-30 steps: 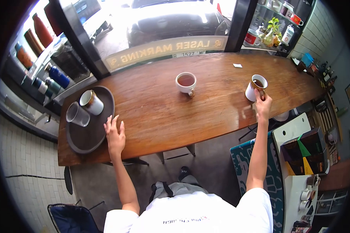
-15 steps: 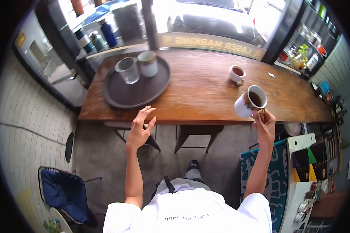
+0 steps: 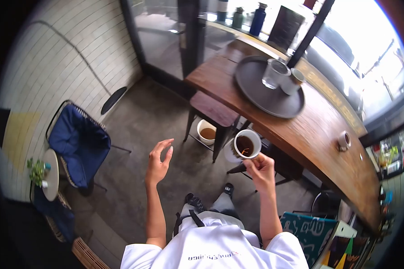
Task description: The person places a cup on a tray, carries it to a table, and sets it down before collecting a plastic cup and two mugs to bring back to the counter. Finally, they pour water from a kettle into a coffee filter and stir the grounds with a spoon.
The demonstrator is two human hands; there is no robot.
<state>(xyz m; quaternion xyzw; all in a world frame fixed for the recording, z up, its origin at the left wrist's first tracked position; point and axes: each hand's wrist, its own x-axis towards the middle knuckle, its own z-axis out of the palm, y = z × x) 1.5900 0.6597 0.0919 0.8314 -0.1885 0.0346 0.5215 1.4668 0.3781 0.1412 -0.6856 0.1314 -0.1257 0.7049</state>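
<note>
A white mug [image 3: 232,151] with dark liquid in it is up in front of me, tilted slightly so its inside shows. My right hand [image 3: 262,171] is closed on it, thumb and fingers pinched at the handle side. Free of any object, my left hand [image 3: 159,162] hovers over the floor with its fingers apart. Beyond the mug, a white bucket [image 3: 200,131] holding brown liquid stands low by the legs of a stool [image 3: 213,107].
The wooden counter [image 3: 327,157] runs along the window, bearing a round dark tray [image 3: 256,101] with a clear glass [image 3: 270,76] and a pale cup [image 3: 291,83]. Farther right is a small white cup [image 3: 344,141]. A blue-cushioned chair [image 3: 81,139] stands left.
My view has turned left, so the counter now lies to the right and the bucket shows. The mug has left the counter's edge area and is now over the floor beside the stools.
</note>
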